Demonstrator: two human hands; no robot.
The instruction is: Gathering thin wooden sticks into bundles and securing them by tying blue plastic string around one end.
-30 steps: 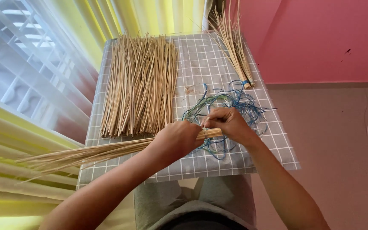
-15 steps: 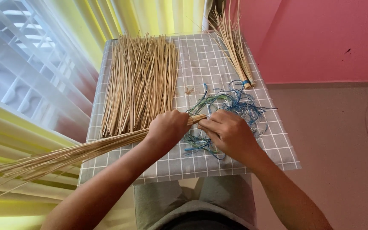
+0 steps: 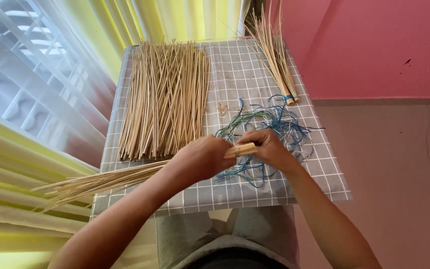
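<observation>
My left hand (image 3: 201, 158) grips a bundle of thin pale sticks (image 3: 105, 179) near its thick end; the bundle fans out leftward past the table's edge. My right hand (image 3: 267, 148) pinches the cut end of the same bundle (image 3: 242, 149), where a band circles it. Under both hands lies a tangle of blue and green string (image 3: 279, 124) on the checked grey tablecloth (image 3: 235, 74).
A wide pile of loose sticks (image 3: 167, 97) covers the table's left half. A tied stick bundle with a blue band (image 3: 274, 60) lies at the far right corner. Yellow and white curtains (image 3: 41, 99) hang on the left, a pink wall (image 3: 374, 45) on the right.
The bundle has swung, its splayed end going up then back down to the left. Both hands shifted slightly; the right hand now holds the banded end.
</observation>
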